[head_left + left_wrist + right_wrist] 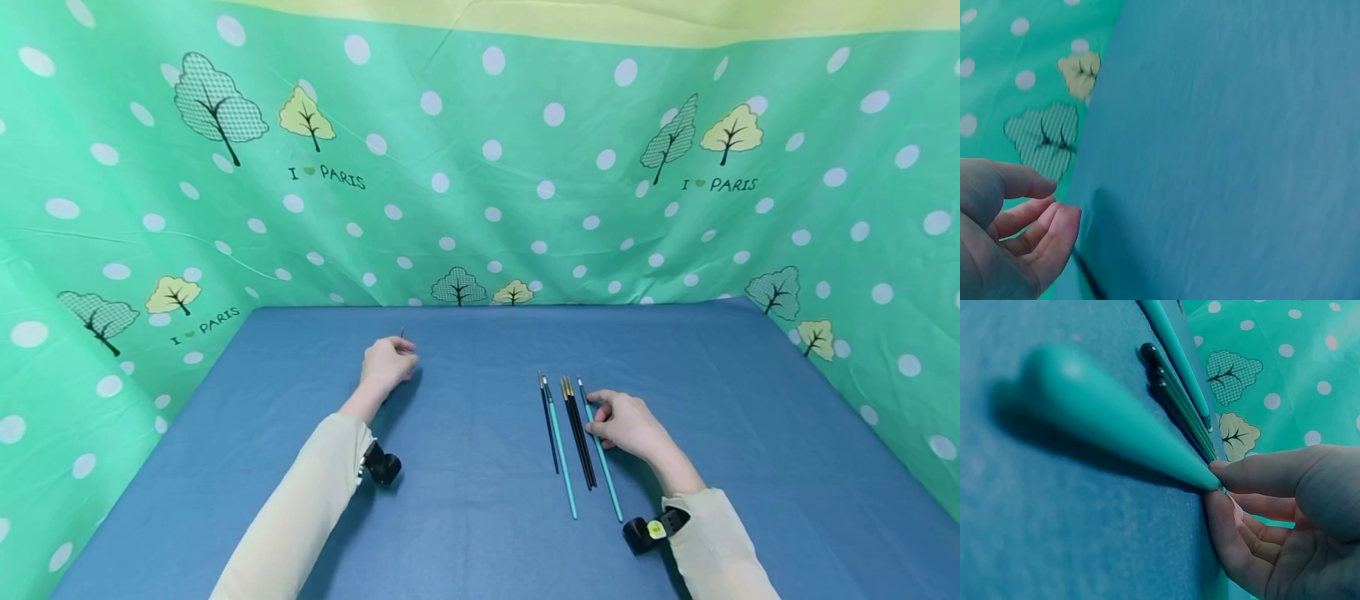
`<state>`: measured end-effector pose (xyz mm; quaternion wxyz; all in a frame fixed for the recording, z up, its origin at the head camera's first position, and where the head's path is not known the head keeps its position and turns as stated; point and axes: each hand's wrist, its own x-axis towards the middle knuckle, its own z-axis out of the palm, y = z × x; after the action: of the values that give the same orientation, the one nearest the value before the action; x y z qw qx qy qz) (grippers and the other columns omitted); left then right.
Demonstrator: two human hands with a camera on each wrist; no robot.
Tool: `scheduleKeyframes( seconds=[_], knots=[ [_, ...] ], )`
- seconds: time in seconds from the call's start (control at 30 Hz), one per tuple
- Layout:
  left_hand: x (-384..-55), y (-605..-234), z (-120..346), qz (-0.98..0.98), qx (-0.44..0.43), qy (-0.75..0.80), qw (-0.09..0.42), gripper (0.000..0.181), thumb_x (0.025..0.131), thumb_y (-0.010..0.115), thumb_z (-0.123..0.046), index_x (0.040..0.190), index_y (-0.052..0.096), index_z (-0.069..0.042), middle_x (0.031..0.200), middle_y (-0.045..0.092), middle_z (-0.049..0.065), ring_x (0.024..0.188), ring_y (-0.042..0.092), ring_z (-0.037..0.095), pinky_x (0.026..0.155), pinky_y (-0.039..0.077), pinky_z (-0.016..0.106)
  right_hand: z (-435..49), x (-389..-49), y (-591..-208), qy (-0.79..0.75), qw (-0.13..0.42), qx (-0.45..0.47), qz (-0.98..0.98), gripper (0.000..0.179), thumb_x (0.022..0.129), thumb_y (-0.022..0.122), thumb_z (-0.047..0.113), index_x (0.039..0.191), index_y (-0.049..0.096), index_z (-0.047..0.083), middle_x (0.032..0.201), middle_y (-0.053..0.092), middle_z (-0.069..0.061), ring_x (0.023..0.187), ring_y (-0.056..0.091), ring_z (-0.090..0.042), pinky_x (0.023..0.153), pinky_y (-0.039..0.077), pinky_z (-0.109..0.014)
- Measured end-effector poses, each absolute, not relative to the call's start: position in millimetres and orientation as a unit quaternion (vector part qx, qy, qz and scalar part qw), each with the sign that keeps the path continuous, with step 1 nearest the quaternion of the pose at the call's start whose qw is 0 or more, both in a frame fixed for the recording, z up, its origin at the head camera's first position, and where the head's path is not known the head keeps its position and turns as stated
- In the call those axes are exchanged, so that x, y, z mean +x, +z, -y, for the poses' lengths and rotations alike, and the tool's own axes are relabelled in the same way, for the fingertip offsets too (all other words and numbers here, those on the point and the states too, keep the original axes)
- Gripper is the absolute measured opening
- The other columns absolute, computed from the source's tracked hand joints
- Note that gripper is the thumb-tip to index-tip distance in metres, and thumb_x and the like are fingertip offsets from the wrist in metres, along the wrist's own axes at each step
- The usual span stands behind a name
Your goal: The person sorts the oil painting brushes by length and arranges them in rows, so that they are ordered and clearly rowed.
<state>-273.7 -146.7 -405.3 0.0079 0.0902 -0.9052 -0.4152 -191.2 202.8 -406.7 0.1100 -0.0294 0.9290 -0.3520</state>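
Note:
Several paintbrushes lie side by side on the blue table, bristles away from me. My right hand (626,423) is at the rightmost turquoise paintbrush (603,467), thumb and index finger pinching it near the ferrule; its rounded handle end looms large in the right wrist view. To its left lie black paintbrushes (579,437), another turquoise paintbrush (562,458) and a dark blue paintbrush (550,433). At the far left my left hand (386,362) holds what looks like a thin dark paintbrush (1089,275), mostly hidden by the fingers, its tip just showing beyond them.
The blue table (465,467) reaches back to a green dotted curtain (480,167) printed with trees, which also hangs along both sides. A black camera (384,465) sits at the left wrist and another black camera (647,533) at the right.

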Motion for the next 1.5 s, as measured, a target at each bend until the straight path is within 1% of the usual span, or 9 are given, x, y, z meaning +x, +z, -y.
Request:
scheduleKeyframes(
  seconds=[0.2, 0.53, 0.77, 1.0, 1.1, 1.3, 1.5],
  knots=[
    [-264.1, -402.5, 123.0, 0.88, 0.07, -0.47, 0.006, 0.024, 0.083, 0.06, -0.012, 0.104, 0.065, -0.003, 0.086, 0.065, 0.01, 0.06, 0.061, 0.013, 0.058, 0.054, 0.026, -202.2, -192.0, -407.3, -0.351, 0.111, -0.027, -0.93, 0.048, 0.083, 0.062, 0.006, 0.128, 0.047, -0.001, 0.074, 0.054, -0.006, 0.055, 0.056, -0.014, 0.052, 0.05, -0.027],
    [-246.6, -403.2, 83.7, 0.852, 0.041, -0.521, -0.032, 0.023, 0.081, 0.064, -0.009, 0.102, 0.064, -0.002, 0.083, 0.063, 0.009, 0.057, 0.059, 0.013, 0.057, 0.054, 0.029, -202.1, -191.5, -408.8, -0.351, 0.113, -0.027, -0.929, 0.048, 0.083, 0.062, 0.006, 0.128, 0.047, -0.001, 0.073, 0.054, -0.006, 0.055, 0.056, -0.014, 0.052, 0.05, -0.027],
    [-234.4, -406.3, 56.5, 0.823, 0.009, -0.564, -0.073, 0.022, 0.082, 0.064, -0.009, 0.102, 0.062, 0.001, 0.081, 0.061, 0.009, 0.06, 0.059, 0.015, 0.058, 0.054, 0.03, -202.5, -191.4, -409.2, -0.35, 0.113, -0.033, -0.929, 0.047, 0.084, 0.061, 0.005, 0.128, 0.046, -0.002, 0.074, 0.054, -0.006, 0.055, 0.056, -0.013, 0.052, 0.05, -0.027],
    [-222.9, -405.6, 33.7, 0.805, -0.018, -0.585, -0.1, 0.024, 0.081, 0.064, -0.006, 0.103, 0.061, 0.003, 0.079, 0.061, 0.009, 0.057, 0.058, 0.014, 0.057, 0.055, 0.031, -202.0, -191.9, -408.6, -0.351, 0.116, -0.034, -0.929, 0.045, 0.085, 0.06, 0.003, 0.128, 0.046, -0.002, 0.074, 0.054, -0.006, 0.056, 0.056, -0.013, 0.052, 0.05, -0.028],
    [-218.4, -405.4, 24.6, 0.804, -0.031, -0.585, -0.104, 0.023, 0.081, 0.064, -0.006, 0.101, 0.061, 0.004, 0.078, 0.061, 0.008, 0.056, 0.059, 0.015, 0.056, 0.055, 0.031, -201.8, -191.6, -408.2, -0.349, 0.115, -0.033, -0.93, 0.046, 0.084, 0.061, 0.004, 0.127, 0.046, -0.002, 0.074, 0.054, -0.006, 0.055, 0.056, -0.013, 0.052, 0.05, -0.028],
    [-214.6, -409.9, 7.0, 0.811, -0.039, -0.575, -0.102, 0.02, 0.081, 0.065, -0.006, 0.099, 0.062, 0.001, 0.076, 0.06, 0.007, 0.057, 0.061, 0.019, 0.054, 0.054, 0.029, -201.8, -191.0, -407.5, -0.351, 0.113, -0.032, -0.929, 0.047, 0.084, 0.061, 0.004, 0.127, 0.046, -0.003, 0.074, 0.053, -0.006, 0.055, 0.056, -0.013, 0.052, 0.05, -0.027],
    [-212.7, -418.2, -8.7, 0.816, -0.038, -0.568, -0.101, 0.016, 0.079, 0.066, -0.007, 0.095, 0.063, -0.003, 0.073, 0.059, 0.004, 0.053, 0.059, 0.015, 0.049, 0.052, 0.024, -201.2, -191.3, -407.1, -0.354, 0.114, -0.027, -0.928, 0.046, 0.084, 0.061, 0.004, 0.127, 0.047, -0.002, 0.074, 0.054, -0.007, 0.055, 0.056, -0.013, 0.052, 0.051, -0.028]
  ],
)
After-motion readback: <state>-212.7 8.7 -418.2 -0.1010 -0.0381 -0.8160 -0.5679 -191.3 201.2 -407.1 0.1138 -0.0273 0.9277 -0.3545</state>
